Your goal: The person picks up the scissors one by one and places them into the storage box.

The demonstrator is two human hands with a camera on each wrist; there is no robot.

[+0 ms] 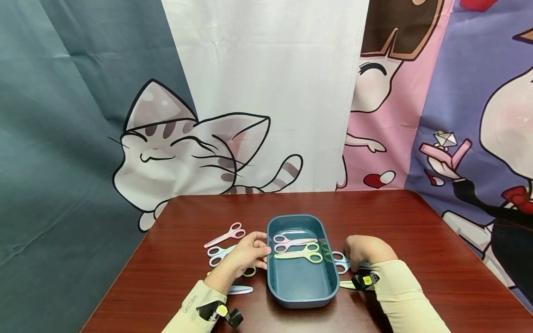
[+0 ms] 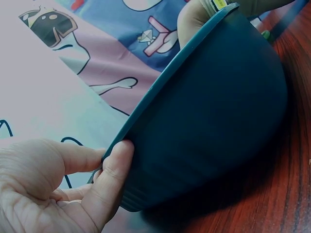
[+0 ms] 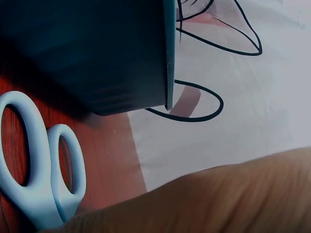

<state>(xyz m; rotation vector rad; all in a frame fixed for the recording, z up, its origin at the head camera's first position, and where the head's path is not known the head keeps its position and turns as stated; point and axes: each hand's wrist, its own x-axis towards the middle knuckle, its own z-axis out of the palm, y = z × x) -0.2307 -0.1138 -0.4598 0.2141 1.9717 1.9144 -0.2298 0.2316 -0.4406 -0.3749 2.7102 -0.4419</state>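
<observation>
A dark blue plastic box [image 1: 303,284] stands on the table. Inside it lie a pink pair of scissors [image 1: 293,242] and a yellow-green pair [image 1: 300,254]. My left hand [image 1: 249,253] holds the box's left edge; the left wrist view shows its fingertips [image 2: 121,151] at the rim and outer wall. To the right of the box, my right hand [image 1: 366,249] reaches down with bent fingers and grips a light blue pair of scissors [image 1: 341,263] by the blade end. The handle loops [image 3: 39,160] show in the right wrist view, while the fingertips are hidden.
Left of the box lie pink scissors [image 1: 228,235], light blue scissors [image 1: 216,254] and others partly under the left forearm, including a pale blue blade [image 1: 240,290]. A yellow-green blade [image 1: 347,284] pokes out near the right wrist. A printed cloth [image 1: 266,92] hangs behind the table.
</observation>
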